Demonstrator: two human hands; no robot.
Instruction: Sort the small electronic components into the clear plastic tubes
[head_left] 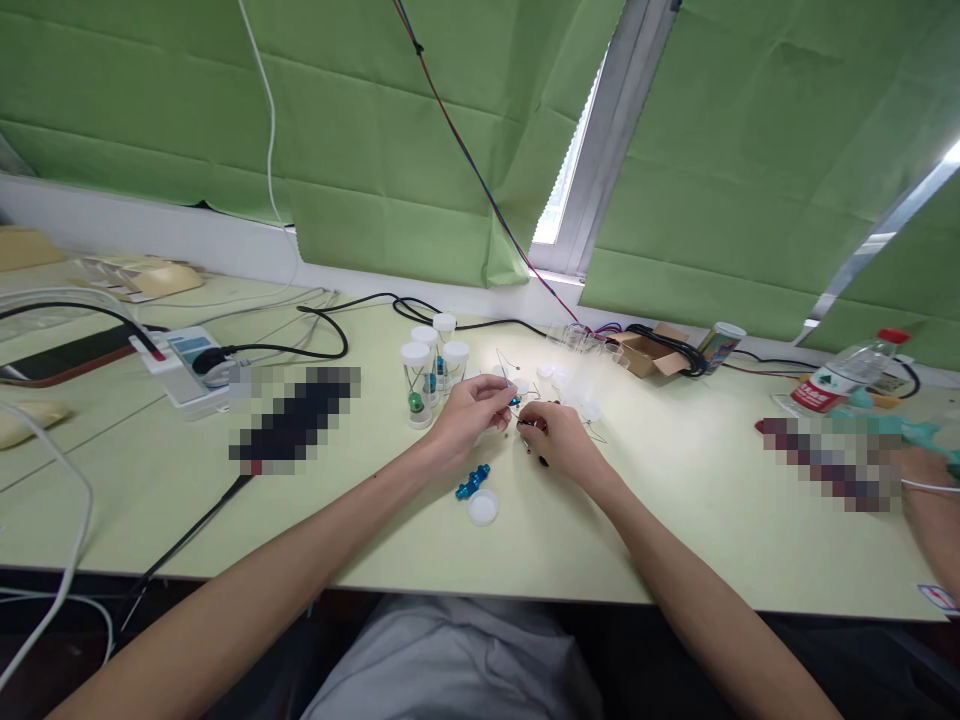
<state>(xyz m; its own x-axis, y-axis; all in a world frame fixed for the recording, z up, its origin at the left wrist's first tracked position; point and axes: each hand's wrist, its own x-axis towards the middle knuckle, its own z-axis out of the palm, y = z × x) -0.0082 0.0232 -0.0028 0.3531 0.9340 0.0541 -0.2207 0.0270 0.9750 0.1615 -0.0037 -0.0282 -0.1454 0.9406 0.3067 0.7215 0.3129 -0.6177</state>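
A: How are the hands entered?
B: Left hand [476, 412]: fingertips brought together, a small blue metallic piece [514, 401] pinched between them, over the middle of the desk [420, 540]. Right hand [559, 436]: fingers curled, held just beside the left; small dark parts [544, 461] are seen at them, but whether these are gripped cannot be told.
A: Toward the front edge?
B: One blue ridged fitting [473, 482], laid down; one round white lid [483, 507], placed just beside it, nearer that edge.
A: Toward the back edge?
B: Clear jars with white lids [416, 388], grouped upright near the left hand; one open cardboard box [651, 352].
A: Along the sides?
B: White power strip [187, 370], left; red-capped bottle [840, 378] and another person's hand [919, 470], right.
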